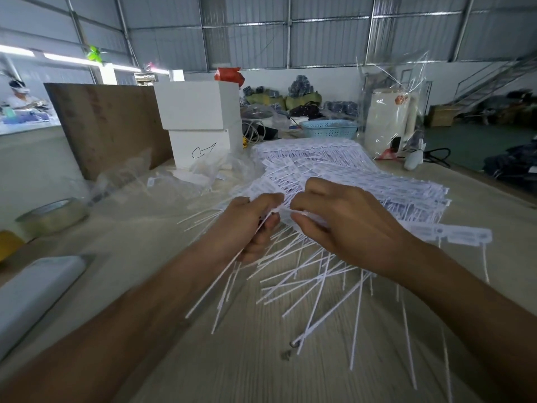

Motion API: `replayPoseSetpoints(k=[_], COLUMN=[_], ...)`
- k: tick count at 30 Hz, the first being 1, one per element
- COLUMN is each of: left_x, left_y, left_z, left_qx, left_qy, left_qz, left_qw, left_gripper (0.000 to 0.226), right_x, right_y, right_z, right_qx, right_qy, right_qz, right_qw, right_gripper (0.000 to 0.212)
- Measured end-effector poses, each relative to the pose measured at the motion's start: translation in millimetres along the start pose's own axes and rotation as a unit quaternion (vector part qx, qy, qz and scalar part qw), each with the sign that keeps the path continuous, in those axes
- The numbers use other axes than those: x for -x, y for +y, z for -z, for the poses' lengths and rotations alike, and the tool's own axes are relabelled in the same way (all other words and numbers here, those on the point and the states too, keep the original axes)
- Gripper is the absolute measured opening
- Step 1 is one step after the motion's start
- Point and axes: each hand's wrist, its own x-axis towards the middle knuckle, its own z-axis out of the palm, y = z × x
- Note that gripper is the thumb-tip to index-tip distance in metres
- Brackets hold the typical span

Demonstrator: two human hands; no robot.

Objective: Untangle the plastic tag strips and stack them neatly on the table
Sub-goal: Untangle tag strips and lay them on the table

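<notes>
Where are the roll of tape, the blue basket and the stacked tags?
roll of tape [52, 217], head view, on its side wall.
blue basket [329, 130], head view, on its front wall.
stacked tags [334, 161], head view, top of the pile.

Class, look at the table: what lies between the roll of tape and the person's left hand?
In the head view, only bare table lies between the tape roll and the left hand.

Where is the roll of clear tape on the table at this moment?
In the head view, the roll of clear tape lies at the table's left side, left of the left hand and in front of the brown board.
</notes>
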Motion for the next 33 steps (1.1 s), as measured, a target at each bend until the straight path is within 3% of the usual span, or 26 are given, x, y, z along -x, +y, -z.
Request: replayPoseSetpoints(k=[2, 7, 11, 14, 16, 21, 25, 27, 30, 33], left_x=[0.7, 4.2, 8.2, 11.8, 10.7, 6.7, 3.8, -0.3, -3.1, -3.5], left_y=[0.8, -1.5, -2.5, -2.5, -2.3, -3.1, -2.9, -6.8, -13.6, -17.1], left_z=[4.1, 8.1, 9.4, 7.5, 6.3, 5.4, 3.1, 0.6, -3.4, -3.6], left_qx=[-0.019, -0.002, 0.003, -0.049, -0.089, -0.120, -0.138, -0.201, -0.324, -0.341], left_qy=[-0.027, -0.074, -0.145, -0.157, -0.134, -0.067, -0.022, 0.019, 0.113, 0.151], left_qz=[-0.002, -0.088, -0.084, -0.091, -0.089, -0.096, -0.134, -0.177, -0.242, -0.286], left_qw=[0.999, 0.993, 0.986, 0.982, 0.983, 0.986, 0.981, 0.963, 0.908, 0.883], left_gripper=[0.052, 0.047, 0.049, 0.041, 0.043, 0.044, 0.049, 0.057, 0.069, 0.067], right_x=[0.7, -3.4, 1.7, 7.4, 7.8, 3.4, 3.1, 3.5, 4.0, 3.8], right_y=[1.7, 14.7, 22.5, 28.7, 29.7, 24.7, 27.0, 27.9, 29.8, 31.2], right_z=[-1.1, 1.9, 6.4, 9.0, 8.7, 10.3, 15.4, 16.2, 19.1, 22.2], right_qx=[-0.013, -0.250, -0.422, -0.479, -0.482, -0.428, -0.430, -0.431, -0.430, -0.441], right_qy=[-0.008, -0.046, -0.141, -0.201, -0.207, -0.187, -0.193, -0.202, -0.216, -0.212], right_qz=[-0.007, -0.125, -0.158, -0.183, -0.186, -0.162, -0.157, -0.163, -0.172, -0.171], right_qw=[1.000, 0.959, 0.882, 0.835, 0.831, 0.869, 0.868, 0.864, 0.859, 0.855], right_gripper=[0.018, 0.014, 0.016, 0.027, 0.032, 0.028, 0.023, 0.021, 0.021, 0.024])
